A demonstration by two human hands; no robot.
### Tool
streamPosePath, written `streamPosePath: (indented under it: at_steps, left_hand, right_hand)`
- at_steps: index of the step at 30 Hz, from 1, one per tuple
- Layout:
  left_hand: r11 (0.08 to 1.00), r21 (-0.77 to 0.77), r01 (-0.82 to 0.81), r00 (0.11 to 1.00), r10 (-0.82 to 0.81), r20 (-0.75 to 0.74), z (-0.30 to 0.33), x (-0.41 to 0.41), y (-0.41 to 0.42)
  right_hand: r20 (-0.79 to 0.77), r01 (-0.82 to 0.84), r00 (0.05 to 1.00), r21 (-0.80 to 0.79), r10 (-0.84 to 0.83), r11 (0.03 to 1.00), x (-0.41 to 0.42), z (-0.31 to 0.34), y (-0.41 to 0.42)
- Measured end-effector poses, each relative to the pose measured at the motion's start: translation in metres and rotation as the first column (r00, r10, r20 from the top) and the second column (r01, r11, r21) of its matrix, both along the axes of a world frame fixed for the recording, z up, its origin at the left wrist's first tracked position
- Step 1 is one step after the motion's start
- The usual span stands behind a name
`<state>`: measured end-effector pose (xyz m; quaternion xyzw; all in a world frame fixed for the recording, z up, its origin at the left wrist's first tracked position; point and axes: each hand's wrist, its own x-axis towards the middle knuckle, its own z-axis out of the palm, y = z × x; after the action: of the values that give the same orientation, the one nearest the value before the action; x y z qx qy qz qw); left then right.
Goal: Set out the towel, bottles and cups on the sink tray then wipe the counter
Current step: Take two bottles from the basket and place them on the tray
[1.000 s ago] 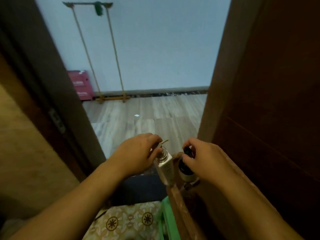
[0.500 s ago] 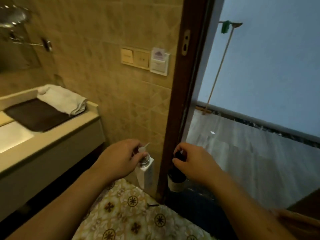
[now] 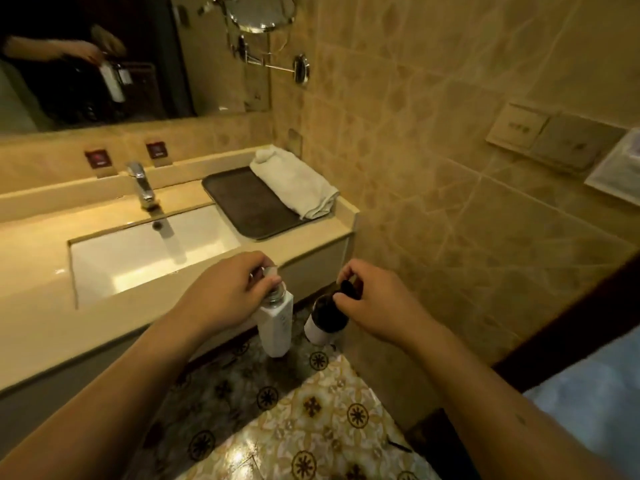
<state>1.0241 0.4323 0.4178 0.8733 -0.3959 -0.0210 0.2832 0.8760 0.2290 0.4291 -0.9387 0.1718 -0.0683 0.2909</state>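
My left hand (image 3: 228,296) grips the pump top of a white square bottle (image 3: 277,327), which hangs below it in front of the counter edge. My right hand (image 3: 377,303) holds a dark round bottle (image 3: 325,320) with a white label by its black cap, just right of the white one. A dark brown tray (image 3: 242,199) lies on the counter's right end, beyond both hands. A rolled white towel (image 3: 298,185) lies along the tray's right side against the wall. No cups are in view.
A white basin (image 3: 145,251) with a chrome tap (image 3: 142,185) sits left of the tray in the beige counter (image 3: 52,327). A mirror (image 3: 86,57) and a round swing-arm mirror (image 3: 263,12) hang above. Switch plates (image 3: 550,136) are on the tiled right wall. Patterned floor lies below.
The view has swung left from the doorway to the sink counter. Both hands still carry the same bottles, now close to the counter's front edge.
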Motion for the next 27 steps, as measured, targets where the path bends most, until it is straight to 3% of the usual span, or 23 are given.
streamPosePath:
  at_steps: [6,11,19,27]
  left_hand:
    - [0.982,-0.063,-0.178,0.981,0.172,-0.093,-0.001,0.072,0.009]
    - [0.96,0.0,-0.279,0.958,0.278,-0.066,-0.004,0.129,-0.015]
    - [0.899,0.052,-0.435,0.898,0.438,-0.054,0.007,0.233,-0.086]
    - [0.825,0.025,-0.564,0.825,0.564,-0.028,0.019,0.346,-0.149]
  right_hand:
    - [0.076,-0.09,0.994,0.121,0.081,0.989,0.088,-0.013,-0.004]
    - [0.066,-0.178,0.984,0.183,0.168,0.967,0.165,-0.028,-0.033]
    - [0.04,-0.35,0.937,0.141,0.348,0.926,0.301,-0.04,-0.115]
    - [0.042,-0.39,0.921,0.135,0.388,0.911,0.426,-0.039,-0.172]
